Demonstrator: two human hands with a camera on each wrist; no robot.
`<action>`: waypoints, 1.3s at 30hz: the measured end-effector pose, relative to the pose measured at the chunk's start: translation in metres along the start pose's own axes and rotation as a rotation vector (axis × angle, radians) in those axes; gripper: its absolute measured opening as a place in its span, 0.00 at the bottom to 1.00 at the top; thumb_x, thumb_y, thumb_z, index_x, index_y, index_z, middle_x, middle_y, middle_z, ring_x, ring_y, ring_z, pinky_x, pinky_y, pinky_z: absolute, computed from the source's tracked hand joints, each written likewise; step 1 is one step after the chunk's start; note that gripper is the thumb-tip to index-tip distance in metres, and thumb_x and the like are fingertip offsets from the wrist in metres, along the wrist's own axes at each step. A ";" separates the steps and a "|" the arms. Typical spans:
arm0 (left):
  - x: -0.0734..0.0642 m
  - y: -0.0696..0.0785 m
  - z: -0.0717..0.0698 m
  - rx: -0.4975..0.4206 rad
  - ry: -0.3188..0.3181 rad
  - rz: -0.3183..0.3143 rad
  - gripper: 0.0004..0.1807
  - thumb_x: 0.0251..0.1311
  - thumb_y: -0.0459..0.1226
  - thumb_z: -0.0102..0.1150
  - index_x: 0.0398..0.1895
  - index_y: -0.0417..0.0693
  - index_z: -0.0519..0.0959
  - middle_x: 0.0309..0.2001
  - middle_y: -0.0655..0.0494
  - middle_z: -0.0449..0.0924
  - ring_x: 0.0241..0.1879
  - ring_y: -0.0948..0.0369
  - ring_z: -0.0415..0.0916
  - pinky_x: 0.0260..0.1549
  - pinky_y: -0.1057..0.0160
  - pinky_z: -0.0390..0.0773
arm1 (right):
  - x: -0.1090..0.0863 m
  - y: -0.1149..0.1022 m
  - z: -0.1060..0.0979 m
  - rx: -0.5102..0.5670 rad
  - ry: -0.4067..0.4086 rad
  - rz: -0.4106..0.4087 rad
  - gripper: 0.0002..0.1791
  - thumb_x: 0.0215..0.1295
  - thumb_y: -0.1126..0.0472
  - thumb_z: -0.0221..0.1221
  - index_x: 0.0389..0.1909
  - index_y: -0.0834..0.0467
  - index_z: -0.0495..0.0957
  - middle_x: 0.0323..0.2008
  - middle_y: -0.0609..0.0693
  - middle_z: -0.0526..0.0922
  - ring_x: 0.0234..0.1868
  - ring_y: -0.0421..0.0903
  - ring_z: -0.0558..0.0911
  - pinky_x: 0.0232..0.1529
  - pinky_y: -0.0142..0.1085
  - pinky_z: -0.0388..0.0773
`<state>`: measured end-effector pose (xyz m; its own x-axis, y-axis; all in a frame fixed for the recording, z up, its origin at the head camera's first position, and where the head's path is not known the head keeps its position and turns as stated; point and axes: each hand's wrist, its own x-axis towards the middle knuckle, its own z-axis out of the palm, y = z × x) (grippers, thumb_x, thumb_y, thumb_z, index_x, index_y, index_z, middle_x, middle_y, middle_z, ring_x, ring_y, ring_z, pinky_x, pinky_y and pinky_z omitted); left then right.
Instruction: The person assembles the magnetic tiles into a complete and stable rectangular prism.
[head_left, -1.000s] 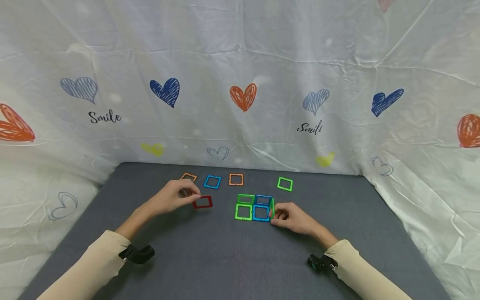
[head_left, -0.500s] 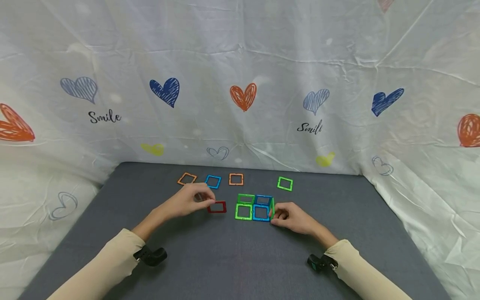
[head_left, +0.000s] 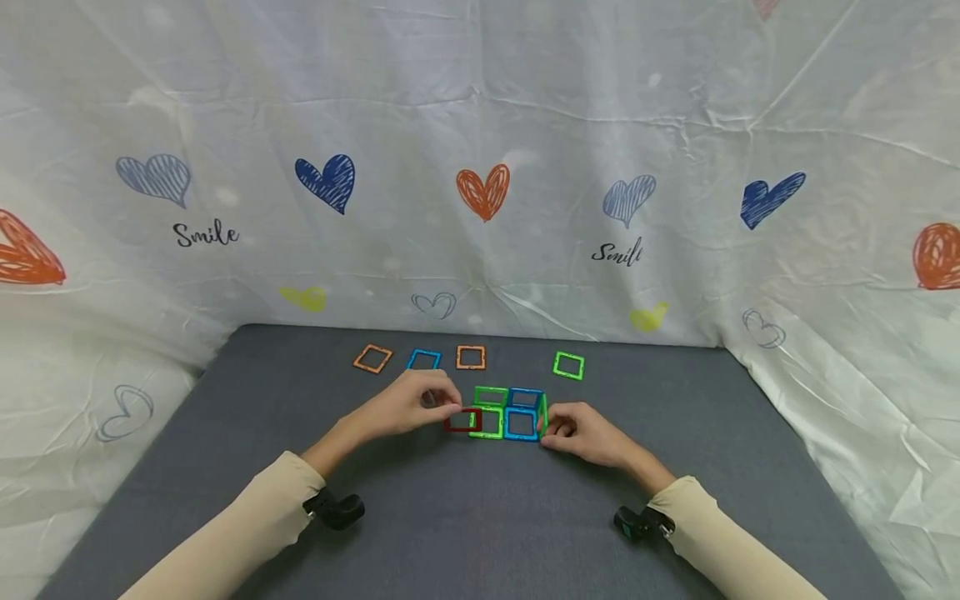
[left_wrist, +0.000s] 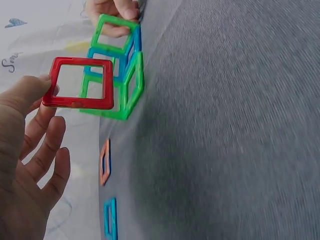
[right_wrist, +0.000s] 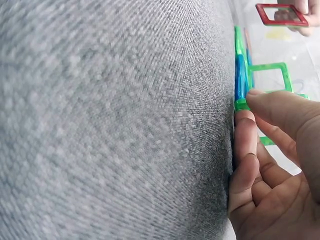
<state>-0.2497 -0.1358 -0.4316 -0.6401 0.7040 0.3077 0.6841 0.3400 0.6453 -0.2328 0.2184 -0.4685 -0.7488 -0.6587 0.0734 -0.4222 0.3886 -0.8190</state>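
In the head view my left hand (head_left: 411,405) pinches one edge of a red square magnetic tile (head_left: 462,429) between thumb and fingers. The red tile is held up in front of a joined group's left side; whether it touches is unclear. Two tiles lie flat in that group, one green (head_left: 487,437) and one blue (head_left: 521,437). Behind them stand another green tile (head_left: 491,389) and another blue tile (head_left: 527,391). At the right end a green tile (head_left: 543,415) stands upright, and my right hand (head_left: 587,433) grips it at its near edge, thumb on it in the right wrist view.
Farther back on the dark grey table (head_left: 480,517) lie loose square tiles: an orange tile (head_left: 363,368), a blue tile (head_left: 425,352), a second orange tile (head_left: 471,367) and a green tile (head_left: 568,377). A white curtain (head_left: 480,267) with printed hearts hangs behind the table.
My left hand has carried the red tile rightward, from beside the loose tiles to the group's left side. The right hand keeps its place at the upright green tile.
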 end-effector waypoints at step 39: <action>0.045 0.006 0.058 -0.076 -0.014 0.073 0.03 0.69 0.38 0.65 0.40 0.51 0.87 0.33 0.65 0.76 0.30 0.66 0.73 0.29 0.66 0.77 | 0.000 0.004 -0.001 -0.008 0.027 0.028 0.02 0.69 0.68 0.65 0.40 0.60 0.83 0.34 0.48 0.84 0.33 0.47 0.82 0.34 0.35 0.79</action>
<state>-0.2543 -0.0657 -0.4549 -0.5840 0.7340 0.3466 0.7001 0.2393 0.6728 -0.2350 0.2207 -0.4715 -0.7738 -0.6299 0.0660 -0.4051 0.4121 -0.8162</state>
